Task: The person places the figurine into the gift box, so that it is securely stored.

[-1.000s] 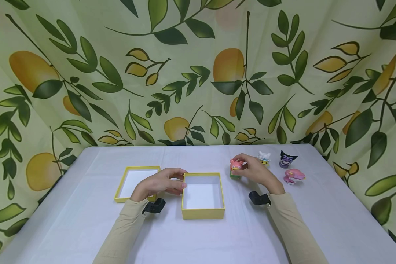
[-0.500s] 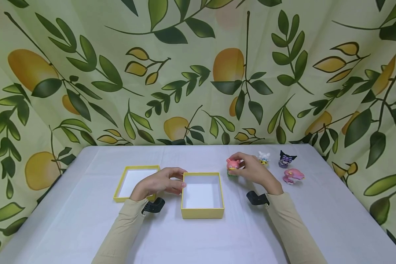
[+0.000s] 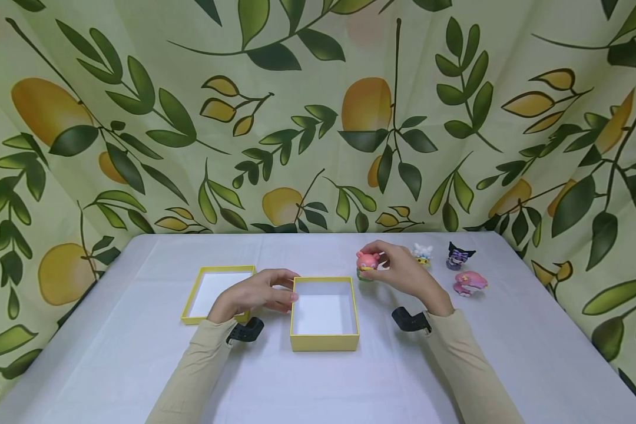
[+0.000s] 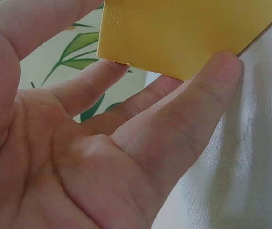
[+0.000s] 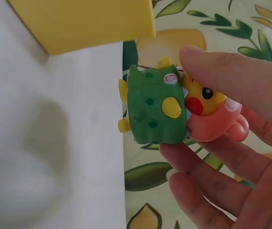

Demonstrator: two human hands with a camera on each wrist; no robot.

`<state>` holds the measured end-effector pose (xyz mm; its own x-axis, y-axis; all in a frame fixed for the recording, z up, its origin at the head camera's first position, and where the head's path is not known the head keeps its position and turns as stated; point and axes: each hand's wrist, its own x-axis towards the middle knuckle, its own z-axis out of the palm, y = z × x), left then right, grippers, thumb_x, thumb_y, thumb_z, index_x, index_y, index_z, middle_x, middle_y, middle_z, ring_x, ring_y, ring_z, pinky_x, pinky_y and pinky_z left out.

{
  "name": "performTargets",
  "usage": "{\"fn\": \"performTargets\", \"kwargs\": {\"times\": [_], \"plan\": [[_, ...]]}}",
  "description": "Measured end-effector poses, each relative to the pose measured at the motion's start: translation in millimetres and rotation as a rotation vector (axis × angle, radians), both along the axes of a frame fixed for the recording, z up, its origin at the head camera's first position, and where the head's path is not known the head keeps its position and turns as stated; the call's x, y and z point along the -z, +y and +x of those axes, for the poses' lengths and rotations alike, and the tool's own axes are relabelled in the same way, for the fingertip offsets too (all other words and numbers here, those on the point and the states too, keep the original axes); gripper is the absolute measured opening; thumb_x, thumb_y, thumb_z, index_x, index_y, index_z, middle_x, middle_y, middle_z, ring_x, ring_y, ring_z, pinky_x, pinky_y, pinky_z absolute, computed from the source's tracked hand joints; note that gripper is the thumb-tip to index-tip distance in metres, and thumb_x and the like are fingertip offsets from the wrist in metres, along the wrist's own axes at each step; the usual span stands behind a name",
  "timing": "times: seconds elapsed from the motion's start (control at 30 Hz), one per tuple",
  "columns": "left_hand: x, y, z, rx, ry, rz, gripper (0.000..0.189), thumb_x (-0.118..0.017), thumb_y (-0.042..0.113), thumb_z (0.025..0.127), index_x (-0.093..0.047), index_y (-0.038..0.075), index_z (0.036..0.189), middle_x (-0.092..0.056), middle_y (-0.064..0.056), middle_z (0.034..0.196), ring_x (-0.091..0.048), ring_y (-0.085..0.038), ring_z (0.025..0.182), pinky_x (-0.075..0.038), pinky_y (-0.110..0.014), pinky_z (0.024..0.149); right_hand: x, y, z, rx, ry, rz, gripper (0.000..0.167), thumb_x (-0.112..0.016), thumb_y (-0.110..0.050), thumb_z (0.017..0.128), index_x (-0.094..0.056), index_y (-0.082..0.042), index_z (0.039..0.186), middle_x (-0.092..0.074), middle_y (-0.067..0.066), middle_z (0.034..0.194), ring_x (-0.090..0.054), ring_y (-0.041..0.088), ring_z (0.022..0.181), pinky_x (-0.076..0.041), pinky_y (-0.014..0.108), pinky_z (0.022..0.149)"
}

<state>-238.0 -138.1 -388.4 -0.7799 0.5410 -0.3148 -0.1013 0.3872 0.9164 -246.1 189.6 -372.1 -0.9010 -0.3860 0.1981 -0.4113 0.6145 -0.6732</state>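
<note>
In the head view, my left hand (image 3: pixel 262 292) is at the left side of an open yellow box (image 3: pixel 324 343) with a white inside. The left wrist view has a thumb or finger lying on the box's yellow wall (image 4: pixel 174 33), with other fingertips behind its edge. My right hand (image 3: pixel 403 268) holds a small toy figurine (image 3: pixel 368 261) between thumb and fingers, right of the box's far corner. In the right wrist view the figurine (image 5: pixel 157 107) has a green lower part with yellow bits, a yellow face with a red cheek and a pink top.
A shallow yellow-rimmed box lid (image 3: pixel 193 300) lies left, partly behind my left hand. At the back right stand a white-and-yellow figurine (image 3: pixel 421 254), a purple figurine with black ears (image 3: pixel 459 256) and a pink figurine (image 3: pixel 470 282). A leaf-patterned curtain (image 3: pixel 318 147) hangs behind the white table (image 3: pixel 323 388).
My right hand has carried the pink-and-green figurine a little to the left, toward the box. The left hand keeps its place at the box.
</note>
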Motion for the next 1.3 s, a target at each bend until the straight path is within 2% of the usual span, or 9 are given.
{"fn": "performTargets", "kwargs": {"times": [0.17,0.4,0.7,1.07,1.3], "plan": [[0.3,-1.2,0.2,0.003,0.004,0.007,0.060,-0.069,0.014,0.092,-0.042,-0.004,0.143,-0.053,-0.024,0.134,-0.069,-0.022,0.094,-0.060,-0.040,0.091,-6.1,-5,5.2,-0.012,0.035,-0.012,0.043,-0.082,-0.019,0.082,-0.064,-0.007,0.119,-0.070,0.009,0.110,-0.063,0.021,0.094,-0.056,0.047,0.086],[0.7,-1.0,0.7,0.000,0.001,0.008,0.060,-0.069,0.014,0.092,-0.043,-0.004,0.143,-0.052,-0.025,0.135,-0.068,-0.021,0.094,-0.060,-0.039,0.092,-10.3,-12,9.9,-0.018,0.082,-0.033,0.043,-0.082,-0.018,0.082,-0.064,-0.006,0.119,-0.070,0.008,0.112,-0.062,0.020,0.096,-0.057,0.049,0.087],[1.5,-0.9,-0.3,-0.007,-0.003,0.005,0.059,-0.070,0.015,0.092,-0.044,-0.003,0.142,-0.053,-0.024,0.134,-0.068,-0.021,0.093,-0.060,-0.039,0.091,-17.1,-23,17.7,-0.032,0.156,-0.033,0.042,-0.083,-0.020,0.081,-0.066,-0.009,0.117,-0.071,0.004,0.109,-0.063,0.016,0.094,-0.057,0.032,0.082],[0.3,-0.7,-1.0,0.001,-0.005,0.002,0.058,-0.070,0.014,0.092,-0.045,-0.002,0.142,-0.053,-0.023,0.134,-0.068,-0.021,0.093,-0.060,-0.038,0.090,-22.1,-38,27.0,-0.106,0.187,-0.067,0.041,-0.085,-0.017,0.078,-0.067,-0.009,0.114,-0.071,0.002,0.108,-0.062,0.014,0.092,-0.058,0.030,0.081],[0.9,-0.9,-1.5,0.001,-0.005,-0.004,0.058,-0.070,0.014,0.092,-0.045,-0.002,0.141,-0.054,-0.022,0.134,-0.068,-0.021,0.093,-0.060,-0.039,0.090,-19.3,-45,29.4,-0.138,0.183,-0.050,0.041,-0.085,-0.016,0.078,-0.067,-0.010,0.115,-0.071,0.000,0.109,-0.062,0.012,0.093,-0.057,0.028,0.082]]}}
